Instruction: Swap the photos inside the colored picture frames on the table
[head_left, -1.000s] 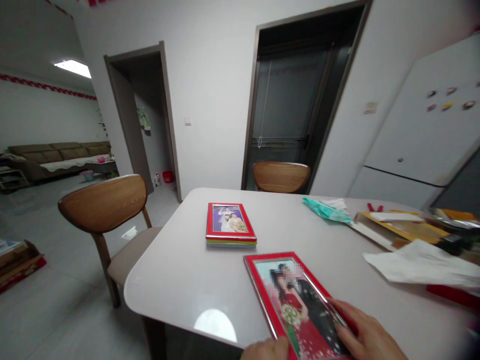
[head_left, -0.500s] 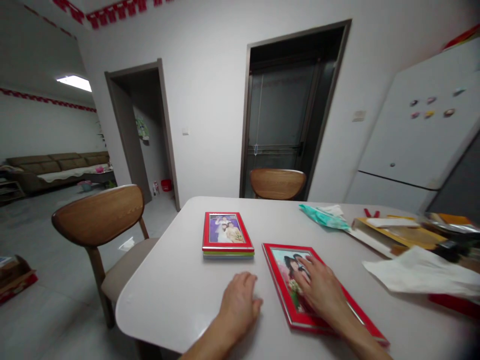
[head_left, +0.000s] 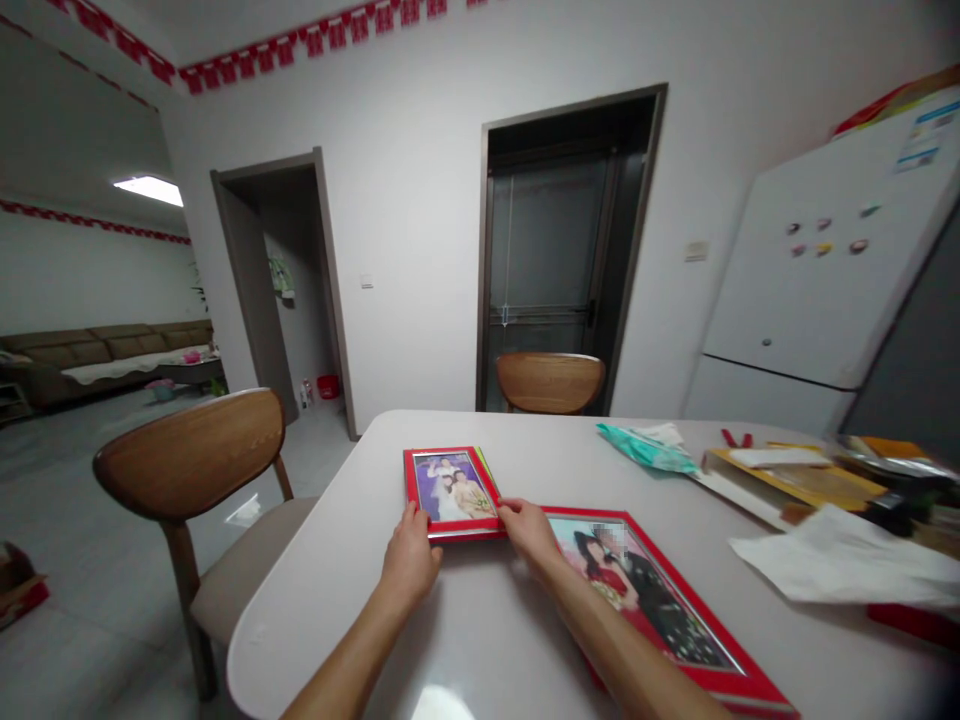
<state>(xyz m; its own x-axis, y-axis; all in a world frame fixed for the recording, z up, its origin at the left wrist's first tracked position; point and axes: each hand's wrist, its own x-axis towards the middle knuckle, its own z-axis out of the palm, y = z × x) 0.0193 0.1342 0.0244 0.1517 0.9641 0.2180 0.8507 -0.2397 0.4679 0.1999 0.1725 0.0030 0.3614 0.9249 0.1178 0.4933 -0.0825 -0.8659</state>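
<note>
Both my hands grip the near corners of a small red picture frame with a wedding photo in it. My left hand holds its left corner, thumb and fingers closed on the edge. At the right corner, my right hand pinches the frame. A yellow-green edge of another thing shows beneath it on the far right side. The larger red picture frame lies flat on the table, picture up, partly covered by my right forearm.
On the white table lie a turquoise wrapper, a yellow envelope and a crumpled white sheet at the right. Wooden chairs stand at the left and far side.
My right hand has left the larger frame and moved left to the small one. My left hand has moved forward and left, and both hands now hold the small frame.
</note>
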